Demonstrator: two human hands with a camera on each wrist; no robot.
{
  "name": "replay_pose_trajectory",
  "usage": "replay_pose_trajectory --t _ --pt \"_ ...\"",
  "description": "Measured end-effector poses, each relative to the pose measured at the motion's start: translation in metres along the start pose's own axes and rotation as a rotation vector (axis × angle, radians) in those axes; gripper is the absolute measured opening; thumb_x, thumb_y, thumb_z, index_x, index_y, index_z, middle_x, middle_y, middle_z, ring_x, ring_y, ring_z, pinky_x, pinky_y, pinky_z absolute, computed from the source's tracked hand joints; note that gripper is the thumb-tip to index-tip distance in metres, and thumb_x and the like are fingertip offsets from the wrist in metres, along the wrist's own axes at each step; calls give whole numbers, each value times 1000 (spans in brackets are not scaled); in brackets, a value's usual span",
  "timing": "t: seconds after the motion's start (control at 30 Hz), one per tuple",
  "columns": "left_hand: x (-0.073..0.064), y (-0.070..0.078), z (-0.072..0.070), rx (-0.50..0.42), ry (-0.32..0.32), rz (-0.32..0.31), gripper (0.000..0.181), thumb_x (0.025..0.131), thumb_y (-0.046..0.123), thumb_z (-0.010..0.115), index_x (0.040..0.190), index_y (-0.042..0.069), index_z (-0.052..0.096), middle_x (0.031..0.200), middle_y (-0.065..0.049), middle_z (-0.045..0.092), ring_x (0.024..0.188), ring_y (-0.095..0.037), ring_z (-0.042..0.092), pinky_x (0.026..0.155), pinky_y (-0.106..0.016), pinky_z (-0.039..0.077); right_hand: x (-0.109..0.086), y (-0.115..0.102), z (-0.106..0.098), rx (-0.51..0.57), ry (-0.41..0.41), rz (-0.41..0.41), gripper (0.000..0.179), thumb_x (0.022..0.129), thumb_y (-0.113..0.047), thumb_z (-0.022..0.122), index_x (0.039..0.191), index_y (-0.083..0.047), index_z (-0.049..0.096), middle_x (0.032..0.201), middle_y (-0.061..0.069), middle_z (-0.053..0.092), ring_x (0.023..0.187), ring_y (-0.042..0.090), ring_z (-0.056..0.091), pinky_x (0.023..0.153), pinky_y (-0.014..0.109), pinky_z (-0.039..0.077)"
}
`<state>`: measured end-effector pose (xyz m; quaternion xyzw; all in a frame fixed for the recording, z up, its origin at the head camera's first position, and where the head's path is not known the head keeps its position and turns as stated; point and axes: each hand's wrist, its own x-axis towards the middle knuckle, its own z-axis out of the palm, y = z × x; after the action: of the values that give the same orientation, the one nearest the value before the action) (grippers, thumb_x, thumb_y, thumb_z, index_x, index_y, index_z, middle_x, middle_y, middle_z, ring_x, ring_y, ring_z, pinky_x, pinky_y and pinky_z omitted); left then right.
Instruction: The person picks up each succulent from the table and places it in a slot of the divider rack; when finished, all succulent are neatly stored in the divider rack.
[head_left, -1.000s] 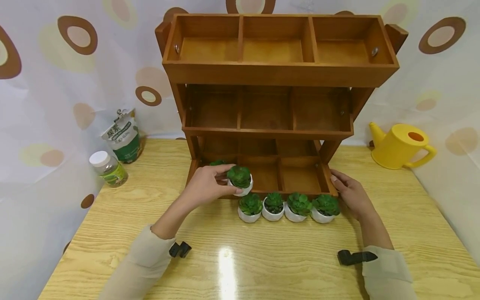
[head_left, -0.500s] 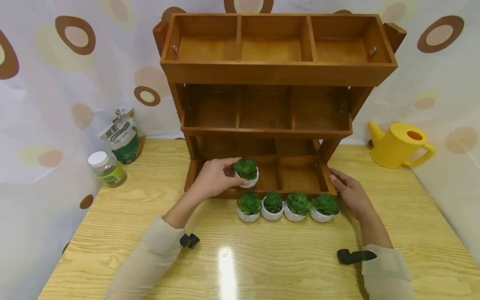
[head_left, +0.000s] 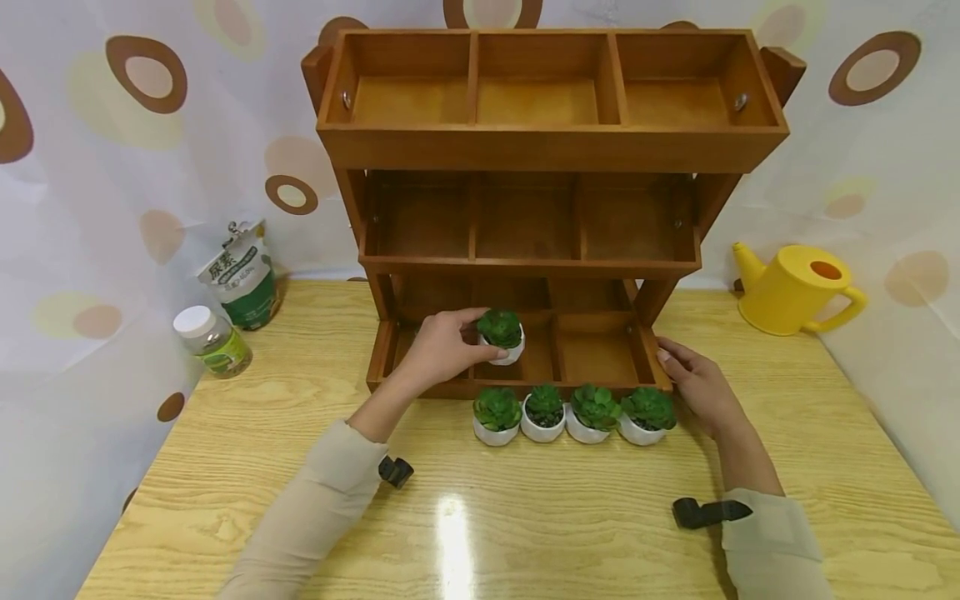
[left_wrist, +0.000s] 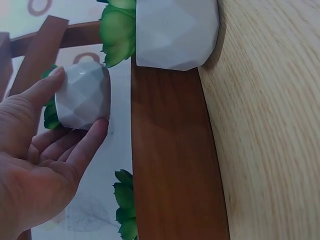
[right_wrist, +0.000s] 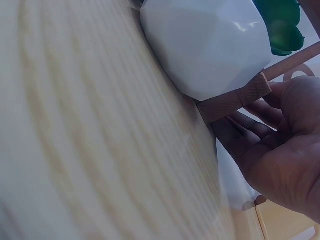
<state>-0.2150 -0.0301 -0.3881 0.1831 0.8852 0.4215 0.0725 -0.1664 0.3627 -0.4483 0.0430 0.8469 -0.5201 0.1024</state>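
Observation:
My left hand (head_left: 444, 348) pinches a small potted succulent (head_left: 501, 330) by its white faceted pot, thumb in front and fingers behind. The plant is above the middle compartment of the bottom tier of a wooden plant stand (head_left: 517, 150). In the left wrist view, the held pot (left_wrist: 82, 95) appears apart from the tier's front board (left_wrist: 175, 150). Green leaves (left_wrist: 126, 205) of another succulent show behind that board; in the head view my left hand hides them. My right hand (head_left: 701, 385) rests against the bottom tier's right end, its fingers along the outer side.
Several potted succulents (head_left: 543, 415) stand in a row on the table before the stand. A yellow watering can (head_left: 793, 290) is at the right. At the left are a white-capped jar (head_left: 213, 342) and a green-and-white bag (head_left: 243, 279). A patterned cloth hangs behind.
My left hand has moved right and slightly back with the potted succulent, further over the bottom tier's middle compartment. My right hand stays at the tier's end.

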Motion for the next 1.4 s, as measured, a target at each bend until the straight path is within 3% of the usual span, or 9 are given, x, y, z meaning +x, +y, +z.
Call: replay_pose_trajectory --t 0.1,0.2,0.4,0.63,0.93,1.03,1.17,1.4 --pt "3 0 3 12 -2 -14 71 83 43 83 144 15 59 131 -5 70 121 -26 65 98 -46 55 0 0 0 -3 2 -2 66 110 -47 33 163 -11 19 161 24 35 145 41 41 101 18 49" --pt "7 -1 6 30 -4 -28 73 83 44 82 145 14 57 132 -6 69 119 -26 66 99 -46 55 -1 0 0 6 5 -8 66 110 -47 33 163 -10 20 160 24 36 145 40 41 96 11 47" --pt "13 -2 12 50 -12 -17 69 85 41 81 143 10 59 125 -9 71 106 -25 68 89 -43 56 -1 0 0 -2 7 -9 66 110 -47 32 163 -10 20 160 24 36 145 39 41 97 13 47" --pt "23 -2 20 84 -18 -9 70 86 40 81 144 9 57 135 -10 67 121 -29 64 101 -45 53 0 1 0 -3 7 -7 66 110 -48 32 163 -10 20 160 24 37 144 39 42 96 12 48" --pt "31 -1 28 94 -43 -28 72 86 38 81 147 9 54 141 -12 63 128 -32 60 106 -47 50 -2 -2 1 14 9 -21 67 110 -46 32 162 -7 20 159 25 37 144 40 40 92 7 44" --pt "32 0 29 112 -49 -36 73 86 38 81 147 8 54 142 -12 62 128 -32 60 106 -47 50 -3 -4 1 1 10 -17 67 110 -47 31 162 -7 20 159 25 37 144 40 41 103 18 48" --pt "36 0 31 151 -62 -32 73 87 38 81 148 8 53 142 -13 62 127 -31 61 104 -45 52 -3 -5 1 -14 10 -6 67 110 -48 31 163 -8 20 161 24 36 146 39 40 116 41 41" --pt "42 2 37 206 -110 -7 72 89 35 79 149 6 51 137 -14 65 119 -30 65 101 -42 54 -3 -4 1 -24 11 -6 67 110 -47 31 163 -8 20 160 24 36 146 40 40 116 45 40"
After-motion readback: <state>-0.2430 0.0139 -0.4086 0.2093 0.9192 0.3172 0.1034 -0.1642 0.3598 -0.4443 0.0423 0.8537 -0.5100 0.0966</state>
